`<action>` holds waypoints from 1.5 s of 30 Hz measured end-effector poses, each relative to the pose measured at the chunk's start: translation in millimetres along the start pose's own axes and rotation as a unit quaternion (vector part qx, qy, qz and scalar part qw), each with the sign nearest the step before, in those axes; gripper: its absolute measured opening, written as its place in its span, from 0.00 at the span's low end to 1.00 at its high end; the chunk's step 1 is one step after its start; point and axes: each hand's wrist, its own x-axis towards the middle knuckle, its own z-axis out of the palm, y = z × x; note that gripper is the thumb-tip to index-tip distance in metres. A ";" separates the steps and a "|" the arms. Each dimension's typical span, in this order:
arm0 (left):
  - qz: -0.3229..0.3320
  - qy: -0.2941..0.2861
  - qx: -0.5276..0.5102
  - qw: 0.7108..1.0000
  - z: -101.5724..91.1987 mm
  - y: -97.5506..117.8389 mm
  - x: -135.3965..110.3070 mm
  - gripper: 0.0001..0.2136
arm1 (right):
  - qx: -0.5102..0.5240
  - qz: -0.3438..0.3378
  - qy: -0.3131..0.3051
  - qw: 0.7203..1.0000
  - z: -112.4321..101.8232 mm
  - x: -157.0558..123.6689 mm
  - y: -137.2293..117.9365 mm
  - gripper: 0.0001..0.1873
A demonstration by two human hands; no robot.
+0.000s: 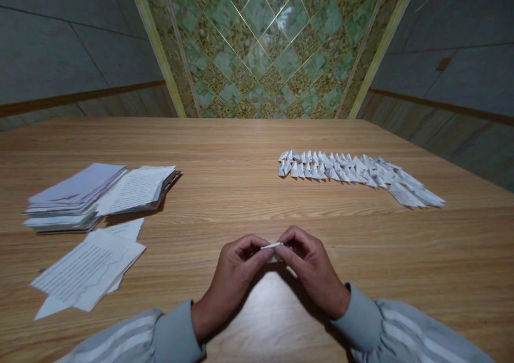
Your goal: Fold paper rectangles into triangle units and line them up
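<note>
My left hand [233, 277] and my right hand [311, 269] meet at the near middle of the wooden table [241, 191]. Both pinch a small folded piece of white paper [272, 246] between thumbs and fingertips, just above the tabletop. Most of the piece is hidden by my fingers. Grey striped sleeves cover both forearms.
A double row of several small folded paper pieces [345, 169] lies at the far right. A stack of printed sheets [100, 194] sits at the left, with loose torn sheets [88, 269] nearer me. A green patterned wall stands behind the table.
</note>
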 end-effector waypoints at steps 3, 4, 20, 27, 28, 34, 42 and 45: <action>0.001 -0.006 -0.007 1.000 -1.1 0.1 1.1 0.08 | 0.016 0.005 -0.017 1.000 -0.3 -1.2 -0.3 0.12; 0.002 -0.011 -0.010 1.000 -1.0 0.1 1.4 0.08 | 0.013 0.000 -0.018 1.000 -0.4 -1.4 -0.7 0.12; -0.069 -0.069 -0.091 0.991 0.8 -5.2 4.6 0.14 | 0.026 0.001 -0.031 0.999 1.5 -1.0 -1.2 0.16; -0.107 -0.073 -0.064 0.989 3.3 -8.7 2.8 0.16 | 0.059 0.029 -0.021 0.998 -2.6 2.4 -4.0 0.17; -0.103 -0.067 -0.063 0.990 2.9 -8.9 2.9 0.16 | 0.067 0.035 -0.026 0.997 -3.3 3.0 -4.3 0.17; -0.089 -0.046 -0.065 0.993 1.1 -8.6 2.3 0.16 | 0.089 0.056 -0.057 0.993 -3.5 2.0 -5.1 0.17; -0.093 -0.079 -0.084 0.989 2.8 -8.7 1.8 0.15 | 0.061 0.031 -0.034 0.997 -3.2 0.7 -5.0 0.18; -0.103 -0.100 -0.072 0.987 3.1 -8.0 2.5 0.16 | 0.058 0.019 -0.015 0.998 -5.4 2.8 -3.2 0.18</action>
